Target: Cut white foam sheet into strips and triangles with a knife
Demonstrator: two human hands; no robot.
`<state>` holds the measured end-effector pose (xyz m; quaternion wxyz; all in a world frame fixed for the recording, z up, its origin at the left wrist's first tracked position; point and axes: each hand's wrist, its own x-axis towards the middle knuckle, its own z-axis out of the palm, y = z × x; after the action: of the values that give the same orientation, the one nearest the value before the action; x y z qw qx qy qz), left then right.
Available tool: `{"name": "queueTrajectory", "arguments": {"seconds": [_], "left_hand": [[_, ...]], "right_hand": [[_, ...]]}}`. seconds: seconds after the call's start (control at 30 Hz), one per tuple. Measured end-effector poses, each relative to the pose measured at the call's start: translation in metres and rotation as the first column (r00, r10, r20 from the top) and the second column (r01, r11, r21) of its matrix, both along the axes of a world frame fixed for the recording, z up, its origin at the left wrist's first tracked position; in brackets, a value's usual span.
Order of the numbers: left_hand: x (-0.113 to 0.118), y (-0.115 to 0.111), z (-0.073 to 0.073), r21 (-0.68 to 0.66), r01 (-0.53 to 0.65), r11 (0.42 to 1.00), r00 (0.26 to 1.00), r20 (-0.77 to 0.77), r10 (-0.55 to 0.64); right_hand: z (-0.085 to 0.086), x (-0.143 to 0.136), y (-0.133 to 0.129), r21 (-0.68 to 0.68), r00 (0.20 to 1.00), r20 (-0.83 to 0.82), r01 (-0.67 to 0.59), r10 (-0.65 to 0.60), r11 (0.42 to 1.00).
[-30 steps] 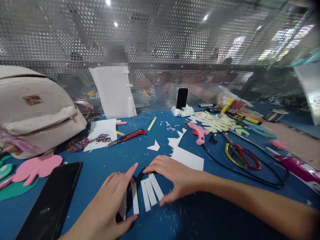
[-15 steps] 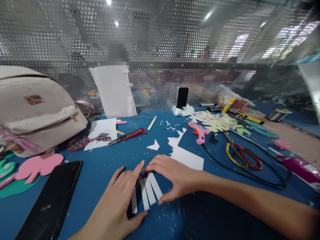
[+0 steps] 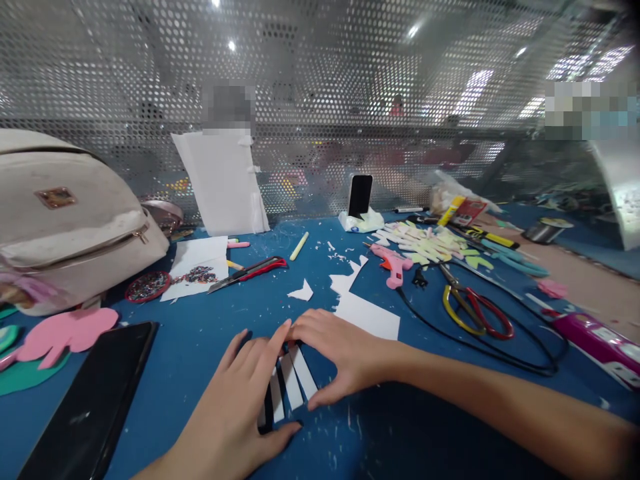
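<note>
Several narrow white strips (image 3: 291,382) lie fanned out on the blue table between my two hands. My left hand (image 3: 245,393) arches over the left-hand strips, thumb and fingers apart, and partly hides them. Over the strips' far ends curve the fingers of my right hand (image 3: 333,347), its thumb beside the near end of the rightmost strip. The fingertips of both hands meet or nearly meet. A cut white sheet (image 3: 370,316) lies just beyond my right hand, with a jagged white scrap (image 3: 347,277) behind it.
At the left are a black phone (image 3: 95,400), pink cutout (image 3: 75,333) and backpack (image 3: 75,220). A red cutter (image 3: 255,270) lies ahead. To the right are a pink glue gun (image 3: 395,264), scissors (image 3: 473,307), a black cable and pale strips (image 3: 425,241). Another phone (image 3: 361,195) stands behind.
The strips under my hands have shifted: the left ones sit closer together and fewer show clearly. Both hands hold nearly the same pose. The whole view has moved slightly.
</note>
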<state>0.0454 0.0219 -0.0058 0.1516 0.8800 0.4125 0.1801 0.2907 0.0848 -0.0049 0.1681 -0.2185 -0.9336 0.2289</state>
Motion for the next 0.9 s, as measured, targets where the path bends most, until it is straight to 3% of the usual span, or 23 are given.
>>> {"name": "queueTrajectory", "arguments": {"seconds": [0.9], "left_hand": [[-0.001,-0.0012,-0.0036,0.041,0.004,0.999,1.0,0.016,-0.004]], "right_hand": [[0.0022,-0.0002,-0.0033,0.019,0.999,-0.032,-0.013,0.014,1.0]]}}
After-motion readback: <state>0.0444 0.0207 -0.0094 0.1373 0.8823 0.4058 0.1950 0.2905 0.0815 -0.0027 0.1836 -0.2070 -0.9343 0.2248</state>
